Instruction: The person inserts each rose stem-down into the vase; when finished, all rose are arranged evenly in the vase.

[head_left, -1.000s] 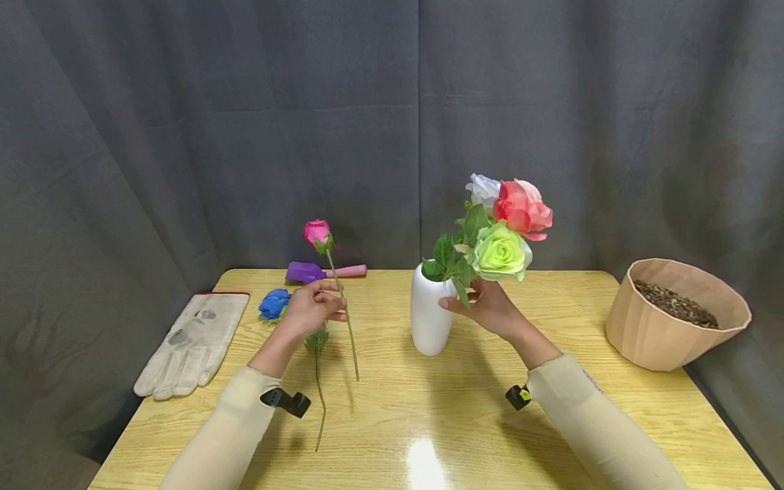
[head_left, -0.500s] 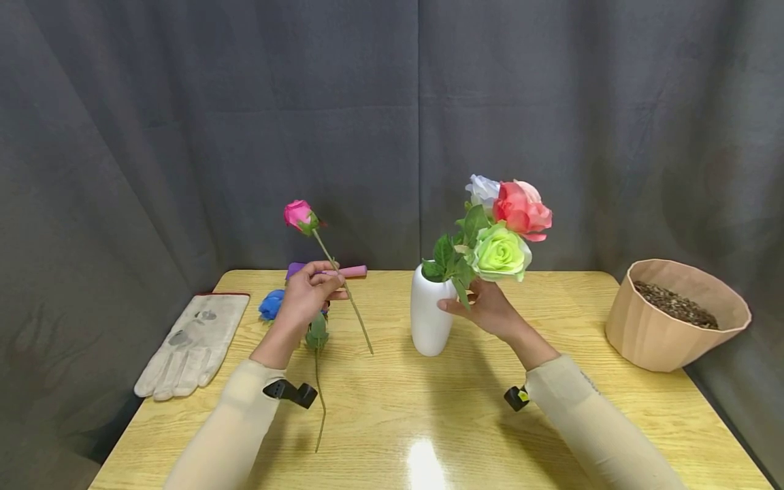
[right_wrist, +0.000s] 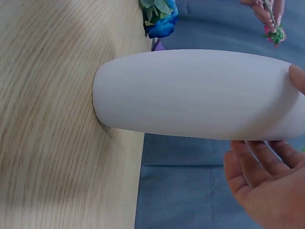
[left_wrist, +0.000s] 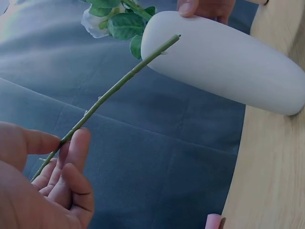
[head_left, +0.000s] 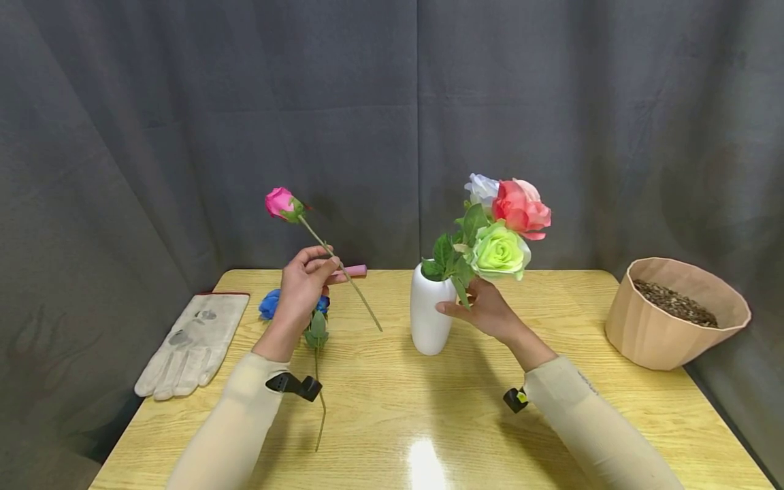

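Observation:
In the head view my left hand pinches the stem of a pink rose between thumb and fingers, above the table. The bloom leans up to the left and the bare stem end points down toward the vase. A white vase stands upright on the table, and my right hand grips it near the rim, thumb on the front. Out of the vase lean a green rose, a coral rose and a whitish rose, tilted right. The left wrist view shows the stem tip overlapping the vase.
Blue roses lie on the table below my left hand, one stem running toward the front. Behind that hand is a trowel's pink handle. A work glove lies at left; a peach pot holding brown bits stands at right.
My left hand has risen and moved slightly back with the pink rose, whose bloom swings left while the stem end swings up to the right. The right hand and vase stay nearly still.

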Demonstrator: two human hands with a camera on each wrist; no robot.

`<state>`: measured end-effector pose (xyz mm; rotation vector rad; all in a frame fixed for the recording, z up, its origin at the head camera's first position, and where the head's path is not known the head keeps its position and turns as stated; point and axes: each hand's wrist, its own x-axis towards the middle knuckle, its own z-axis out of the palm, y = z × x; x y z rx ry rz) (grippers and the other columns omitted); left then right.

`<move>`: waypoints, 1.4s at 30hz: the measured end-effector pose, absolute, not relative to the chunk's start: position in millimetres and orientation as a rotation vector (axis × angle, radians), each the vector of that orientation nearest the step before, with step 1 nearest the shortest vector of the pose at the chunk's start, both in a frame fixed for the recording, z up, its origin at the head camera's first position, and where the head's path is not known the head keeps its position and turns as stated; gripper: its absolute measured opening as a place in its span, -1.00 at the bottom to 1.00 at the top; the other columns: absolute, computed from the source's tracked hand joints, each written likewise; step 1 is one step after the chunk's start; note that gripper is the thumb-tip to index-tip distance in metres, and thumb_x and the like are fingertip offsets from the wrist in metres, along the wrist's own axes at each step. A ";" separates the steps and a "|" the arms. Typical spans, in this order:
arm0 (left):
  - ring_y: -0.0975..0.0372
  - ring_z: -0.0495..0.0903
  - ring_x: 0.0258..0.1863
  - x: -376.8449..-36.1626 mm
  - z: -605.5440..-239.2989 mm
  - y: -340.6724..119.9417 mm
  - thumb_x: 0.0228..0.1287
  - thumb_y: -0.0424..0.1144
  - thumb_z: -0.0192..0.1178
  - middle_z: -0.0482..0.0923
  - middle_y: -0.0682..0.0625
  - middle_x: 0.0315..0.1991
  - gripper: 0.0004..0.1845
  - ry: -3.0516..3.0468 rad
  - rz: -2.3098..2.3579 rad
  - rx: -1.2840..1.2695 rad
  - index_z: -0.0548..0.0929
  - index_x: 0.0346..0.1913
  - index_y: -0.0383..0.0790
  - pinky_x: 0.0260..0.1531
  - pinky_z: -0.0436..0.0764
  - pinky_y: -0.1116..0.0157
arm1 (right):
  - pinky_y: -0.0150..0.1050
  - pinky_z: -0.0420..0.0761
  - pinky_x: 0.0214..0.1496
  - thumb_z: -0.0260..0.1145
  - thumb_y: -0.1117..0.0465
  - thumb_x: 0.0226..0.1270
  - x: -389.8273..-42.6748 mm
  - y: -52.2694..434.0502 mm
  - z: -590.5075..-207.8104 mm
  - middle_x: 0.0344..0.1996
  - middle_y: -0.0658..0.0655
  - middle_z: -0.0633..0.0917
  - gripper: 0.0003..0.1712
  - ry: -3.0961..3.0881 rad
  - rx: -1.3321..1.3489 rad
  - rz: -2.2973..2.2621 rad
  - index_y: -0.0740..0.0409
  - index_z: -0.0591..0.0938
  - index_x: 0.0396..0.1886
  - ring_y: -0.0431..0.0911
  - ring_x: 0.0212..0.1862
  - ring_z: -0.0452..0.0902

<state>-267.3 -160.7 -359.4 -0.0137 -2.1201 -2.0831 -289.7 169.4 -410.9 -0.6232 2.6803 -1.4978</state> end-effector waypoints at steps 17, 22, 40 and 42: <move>0.40 0.76 -0.46 -270.8 -348.9 -147.5 0.43 -0.16 0.23 0.71 0.24 -0.44 -0.72 -1.928 -2.082 -0.039 0.49 0.09 -0.11 -0.50 0.50 0.42 | -0.15 0.59 0.04 0.49 0.00 0.22 -289.2 170.2 -417.9 0.24 0.19 0.61 -0.19 2.622 -0.597 -1.553 0.06 0.39 0.41 0.08 0.14 0.58; 0.38 0.76 -0.43 -271.1 -346.6 -144.6 0.43 -0.17 0.23 0.70 0.18 -0.39 -0.71 -1.843 -2.110 -0.061 0.48 0.10 -0.15 -0.39 0.64 0.45 | -0.21 0.57 -0.02 0.49 0.02 0.23 -289.0 170.2 -419.7 0.20 0.19 0.63 -0.24 2.604 -0.589 -1.570 0.08 0.42 0.38 0.05 0.09 0.59; 0.35 0.77 -0.44 -279.1 -340.1 -122.9 0.41 -0.21 0.24 0.70 0.07 -0.38 -0.76 -1.718 -2.102 -0.117 0.48 0.03 -0.12 -0.57 0.53 0.48 | -0.19 0.52 -0.04 0.50 -0.01 0.22 -289.6 170.4 -419.9 0.20 0.16 0.62 -0.24 2.631 -0.601 -1.541 0.04 0.44 0.37 0.07 0.03 0.52; 0.35 0.77 -0.45 -280.2 -339.4 -119.1 0.40 -0.23 0.25 0.70 0.07 -0.40 -0.77 -1.694 -2.104 -0.127 0.49 0.03 -0.12 -0.58 0.52 0.47 | -0.19 0.51 -0.05 0.50 -0.02 0.21 -289.4 170.2 -419.9 0.20 0.15 0.63 -0.24 2.634 -0.606 -1.540 0.03 0.44 0.38 0.04 0.00 0.52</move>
